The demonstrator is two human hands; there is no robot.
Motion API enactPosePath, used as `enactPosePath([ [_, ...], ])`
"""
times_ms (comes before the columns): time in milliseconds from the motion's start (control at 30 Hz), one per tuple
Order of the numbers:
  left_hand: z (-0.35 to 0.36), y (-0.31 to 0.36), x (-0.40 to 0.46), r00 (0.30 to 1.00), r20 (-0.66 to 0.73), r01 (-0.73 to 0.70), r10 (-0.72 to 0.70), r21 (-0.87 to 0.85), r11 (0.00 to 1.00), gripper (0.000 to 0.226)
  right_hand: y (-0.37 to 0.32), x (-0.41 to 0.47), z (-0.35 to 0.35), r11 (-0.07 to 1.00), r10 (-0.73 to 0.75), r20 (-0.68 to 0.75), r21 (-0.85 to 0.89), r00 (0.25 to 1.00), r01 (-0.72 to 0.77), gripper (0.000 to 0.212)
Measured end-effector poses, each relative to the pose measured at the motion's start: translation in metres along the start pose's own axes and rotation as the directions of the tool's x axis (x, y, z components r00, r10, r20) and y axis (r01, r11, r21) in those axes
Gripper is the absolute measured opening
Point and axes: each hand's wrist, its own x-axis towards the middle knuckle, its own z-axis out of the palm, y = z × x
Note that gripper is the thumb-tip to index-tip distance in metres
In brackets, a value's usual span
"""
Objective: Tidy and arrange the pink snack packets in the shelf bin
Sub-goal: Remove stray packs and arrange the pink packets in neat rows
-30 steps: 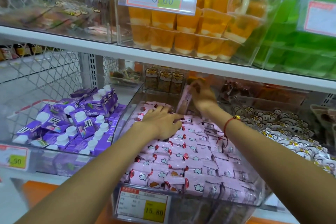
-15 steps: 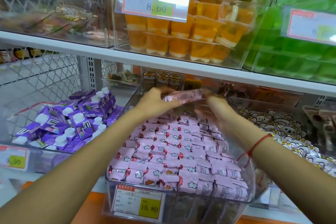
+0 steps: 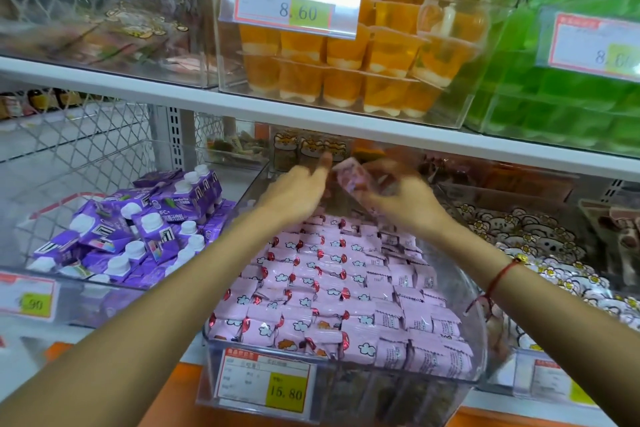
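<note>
A clear shelf bin (image 3: 479,340) on the lower shelf holds several rows of pink snack packets (image 3: 329,291) with cloud prints. Both my hands are raised over the back of the bin. My right hand (image 3: 398,199) grips one pink packet (image 3: 353,178), tilted, above the rows. My left hand (image 3: 298,194) hovers just left of that packet with its fingers stretched out and holds nothing. Both hands are blurred by motion.
Purple drink cartons (image 3: 138,229) fill the bin to the left. White flower-print packets (image 3: 554,263) lie in the bin to the right. The upper shelf edge (image 3: 311,114) runs just above my hands, with orange jelly cups (image 3: 363,55) and green packs (image 3: 571,104) on it.
Half a second ago both hands held the pink packet level between them. Now my left hand has let go and my right hand alone holds it, tilted.
</note>
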Motion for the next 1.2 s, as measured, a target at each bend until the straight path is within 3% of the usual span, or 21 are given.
enactPosePath([
  [67,0.002,-0.009,-0.003,0.989,0.085,-0.143,0.124,0.277,0.95,0.033,0.006,0.009,0.001,0.981,0.116,-0.105,0.166,0.988,-0.098,0.03],
  [133,0.005,-0.019,-0.004,0.959,0.257,-0.239,0.123,0.49,0.838,0.036,0.01,0.018,0.007,0.968,0.176,-0.152,0.205,0.973,-0.144,0.025],
  [200,0.007,-0.025,-0.005,0.946,0.319,-0.25,0.063,0.59,0.768,0.041,0.015,0.025,0.016,0.964,0.218,-0.165,0.189,0.962,-0.186,0.031],
  [400,0.006,-0.03,-0.004,0.933,0.359,-0.231,0.0,0.602,0.765,0.044,0.03,0.035,0.04,0.972,0.235,-0.026,0.013,0.972,-0.235,0.044],
  [567,0.007,-0.028,-0.003,0.929,0.37,-0.228,-0.013,0.601,0.766,0.044,0.033,0.038,0.052,0.965,0.19,0.108,-0.201,0.976,-0.166,0.032],
  [733,0.007,-0.027,-0.004,0.928,0.373,-0.235,-0.008,0.601,0.764,0.044,0.036,0.039,0.062,0.953,0.222,0.118,-0.238,0.968,-0.19,0.025],
  [800,0.007,-0.026,-0.004,0.927,0.375,-0.237,-0.01,0.605,0.76,0.044,0.038,0.041,0.062,0.926,0.212,0.141,-0.346,0.967,-0.152,0.017],
  [1000,0.008,-0.027,-0.003,0.932,0.361,-0.248,0.023,0.591,0.767,0.043,0.027,0.05,0.047,0.859,0.224,0.367,-0.512,0.903,-0.005,0.029],
  [1200,0.004,-0.024,-0.006,0.941,0.33,-0.266,0.07,0.597,0.757,0.042,0.003,0.019,0.012,0.854,0.096,0.347,-0.511,0.933,0.102,0.031],
])
